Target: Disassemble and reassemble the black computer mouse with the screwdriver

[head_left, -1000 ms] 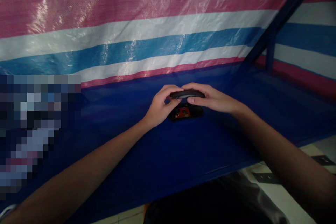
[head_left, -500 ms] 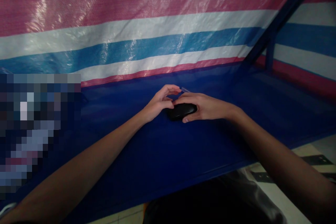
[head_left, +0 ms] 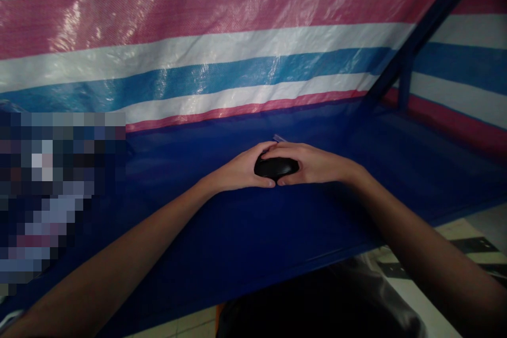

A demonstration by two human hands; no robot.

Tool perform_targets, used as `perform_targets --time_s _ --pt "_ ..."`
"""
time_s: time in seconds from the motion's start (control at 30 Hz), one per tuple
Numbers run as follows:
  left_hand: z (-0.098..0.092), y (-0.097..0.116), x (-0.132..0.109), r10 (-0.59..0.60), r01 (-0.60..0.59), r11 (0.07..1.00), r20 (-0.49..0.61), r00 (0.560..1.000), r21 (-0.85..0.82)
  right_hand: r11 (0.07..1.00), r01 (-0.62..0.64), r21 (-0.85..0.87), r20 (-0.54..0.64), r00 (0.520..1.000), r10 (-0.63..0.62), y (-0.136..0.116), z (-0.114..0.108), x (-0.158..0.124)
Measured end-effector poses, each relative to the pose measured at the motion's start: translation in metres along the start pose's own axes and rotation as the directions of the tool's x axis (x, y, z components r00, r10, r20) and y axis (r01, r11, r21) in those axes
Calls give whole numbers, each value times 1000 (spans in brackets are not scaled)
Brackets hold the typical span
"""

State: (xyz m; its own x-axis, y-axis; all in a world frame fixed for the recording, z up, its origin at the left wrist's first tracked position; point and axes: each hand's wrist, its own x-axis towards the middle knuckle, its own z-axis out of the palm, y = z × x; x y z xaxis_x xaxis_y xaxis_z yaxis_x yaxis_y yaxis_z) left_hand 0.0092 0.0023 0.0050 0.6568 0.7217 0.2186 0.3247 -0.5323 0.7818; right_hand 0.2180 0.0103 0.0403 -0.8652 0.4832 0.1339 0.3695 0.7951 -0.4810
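Note:
A smooth, glossy black mouse-shaped object (head_left: 276, 168) lies sideways between my two hands, low over the blue surface. My left hand (head_left: 244, 168) wraps its left end, thumb along the near side and fingers round the far side. From the other end my right hand (head_left: 315, 162) grips it, with the thumb on the near edge and the fingers across the far edge. My fingertips meet behind it, and the two thumb tips almost touch in front. A thin clear strip (head_left: 279, 138) sticks up behind the right fingers; what it belongs to is hidden.
The blue sheet-covered table (head_left: 245, 243) stretches under my hands. Behind it hangs a striped plastic sheet (head_left: 222, 79), with a dark slanted frame bar (head_left: 415, 37) at the right. A blurred-out patch (head_left: 59, 185) covers the left side.
My left hand has come down from above the object's far left corner and closed round its left end. My right hand keeps its hold. The view has shifted slightly.

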Motion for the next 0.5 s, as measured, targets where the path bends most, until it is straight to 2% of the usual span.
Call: perform_targets --time_s 0.27,0.5 --pt "6 -3 -2 -15 18 992 -19 1000 129 997 -20 72 -38 999 23 5 -4 -5" --pt "6 -6 -2 -6 8 994 -22 1000 106 993 -46 110 20 999 44 9 -6 -9"
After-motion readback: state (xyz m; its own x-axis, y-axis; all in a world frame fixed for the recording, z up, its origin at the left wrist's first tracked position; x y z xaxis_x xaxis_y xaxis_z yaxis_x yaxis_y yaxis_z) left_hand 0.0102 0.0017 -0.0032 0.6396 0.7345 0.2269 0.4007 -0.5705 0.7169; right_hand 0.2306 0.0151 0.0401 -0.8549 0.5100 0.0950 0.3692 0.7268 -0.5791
